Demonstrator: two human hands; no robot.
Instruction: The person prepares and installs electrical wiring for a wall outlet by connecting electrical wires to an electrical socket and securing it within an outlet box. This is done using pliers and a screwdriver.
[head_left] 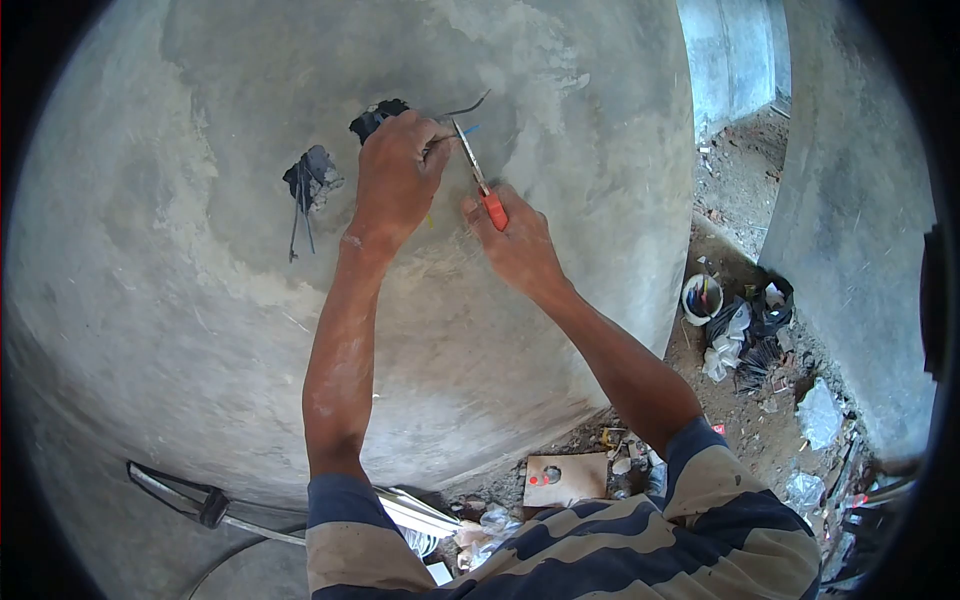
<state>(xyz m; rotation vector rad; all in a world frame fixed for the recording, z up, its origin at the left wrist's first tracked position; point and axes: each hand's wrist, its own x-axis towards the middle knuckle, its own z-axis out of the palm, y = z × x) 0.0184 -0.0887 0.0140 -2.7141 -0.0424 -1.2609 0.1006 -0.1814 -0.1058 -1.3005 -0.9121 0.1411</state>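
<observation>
**Head view: wires held taut at a wall box while a tool works on them**

Head camera looks down a rough cement wall. The left hand is closed around a bundle of wires coming out of the upper wall box, keeping them pulled clear of the opening. The right hand grips the orange handle of a thin tool whose metal tip angles up to the held wires, just beside the left fingers. A second wall box sits to the left, its dark wires hanging loose and untouched. On the floor near the corner, a white bucket holds coloured items, too small to identify.
</observation>
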